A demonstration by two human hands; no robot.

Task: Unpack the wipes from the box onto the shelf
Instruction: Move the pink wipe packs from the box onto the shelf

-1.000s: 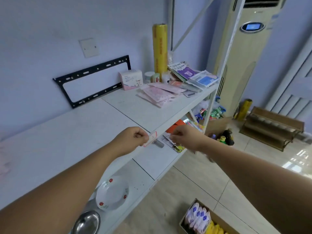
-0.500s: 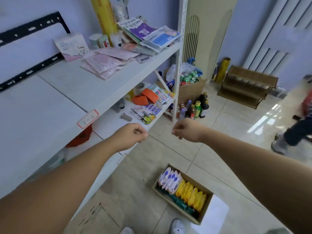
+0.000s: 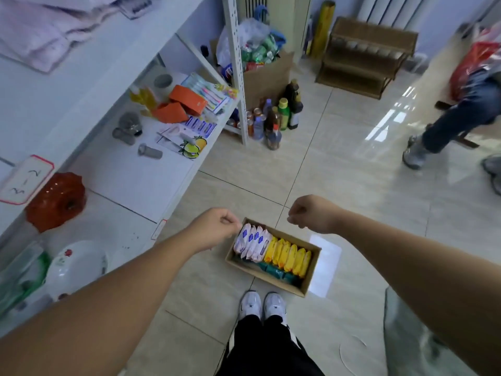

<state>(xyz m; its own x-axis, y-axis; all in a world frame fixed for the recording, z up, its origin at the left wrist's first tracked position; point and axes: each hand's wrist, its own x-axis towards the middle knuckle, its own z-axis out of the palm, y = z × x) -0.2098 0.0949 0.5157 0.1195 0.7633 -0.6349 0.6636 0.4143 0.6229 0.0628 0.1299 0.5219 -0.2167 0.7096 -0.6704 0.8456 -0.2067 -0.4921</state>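
Observation:
An open cardboard box [image 3: 307,280] stands on the floor tiles just in front of my feet. It holds upright wipe packs: white-and-blue ones [image 3: 252,241] at its left end, yellow ones [image 3: 288,256] in the middle and right, green ones [image 3: 273,271] along the near side. My left hand [image 3: 217,227] hovers above the box's left end with fingers curled into a fist, holding nothing. My right hand [image 3: 309,213] hovers above the box's far right side, also curled and empty. The white shelf [image 3: 89,74] runs along my left.
The lower shelf board carries an orange dish [image 3: 55,200], a white plate [image 3: 76,267], orange packets [image 3: 180,103] and small tools. Bottles [image 3: 282,118] and a full carton [image 3: 267,74] stand by the shelf post. A person's legs [image 3: 444,131] are at the right.
My view has tilted down from the shelf top to the floor. Both fists have dropped from the shelf edge to just above the box.

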